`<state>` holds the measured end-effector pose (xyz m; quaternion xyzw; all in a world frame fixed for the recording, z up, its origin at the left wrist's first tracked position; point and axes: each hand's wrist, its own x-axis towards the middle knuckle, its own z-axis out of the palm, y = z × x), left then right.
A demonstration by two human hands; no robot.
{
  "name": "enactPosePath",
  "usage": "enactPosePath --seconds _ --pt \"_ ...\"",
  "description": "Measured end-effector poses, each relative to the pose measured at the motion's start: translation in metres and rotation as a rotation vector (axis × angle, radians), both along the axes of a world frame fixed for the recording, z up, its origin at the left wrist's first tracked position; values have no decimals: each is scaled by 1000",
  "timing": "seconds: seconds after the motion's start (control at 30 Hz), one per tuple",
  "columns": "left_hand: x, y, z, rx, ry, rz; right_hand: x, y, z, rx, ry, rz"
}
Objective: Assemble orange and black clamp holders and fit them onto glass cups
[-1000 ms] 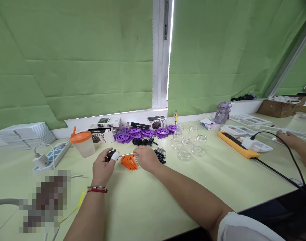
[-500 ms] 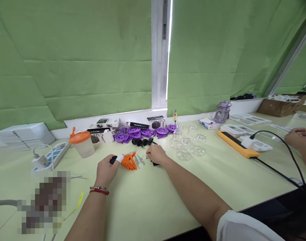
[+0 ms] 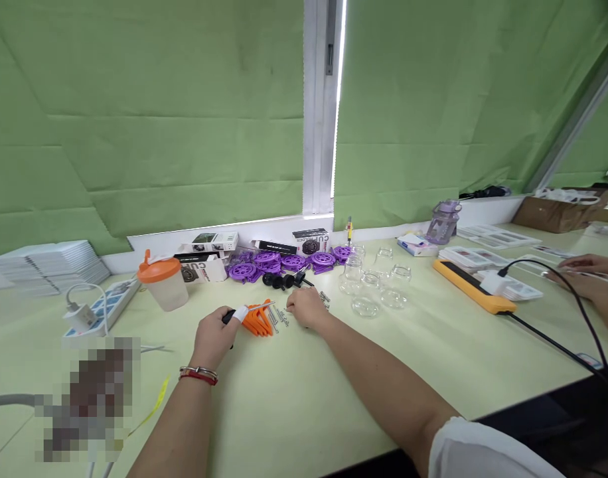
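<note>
My left hand is closed around the black handle of a screwdriver. A white wrap covers one of its fingertips, and the metal shaft points right over a row of orange angled plastic pieces. My right hand rests low on the table with its fingers pinched together; what they hold, if anything, is hidden. Just left of its fingertips lie several loose screws. Small springs lie to its right. Behind it are black round knob-like parts and a pile of purple plastic rings.
Several clear glass jars stand right of my right hand. An orange-lidded cup and a power strip are on the left. Further right lie an orange-and-black power strip and another person's hands. Cup holder boxes line the wall.
My right hand has shifted slightly left, and the springs beside it now show. The black piece beneath it is out of sight. The other person's hands have moved closer in.
</note>
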<state>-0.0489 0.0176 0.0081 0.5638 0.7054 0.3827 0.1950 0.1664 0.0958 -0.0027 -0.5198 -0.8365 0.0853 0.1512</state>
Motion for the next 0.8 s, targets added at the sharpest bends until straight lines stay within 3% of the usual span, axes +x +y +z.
enactPosePath --seconds 0.13,0.3,0.43,0.63,0.8 --pt "4 -2 0 -33 -155 -203 16 -7 8 -90 285 -14" --pt "11 -6 0 -333 -327 -469 42 -27 4 -468 767 -75" --pt "17 -11 2 -412 -293 -498 59 -46 -7 -667 901 -57" --pt "28 -10 -6 -309 -211 -588 65 -54 -21 -732 1051 -86" --pt "32 -7 -14 -203 -112 -579 62 -54 -23 -722 1060 -50"
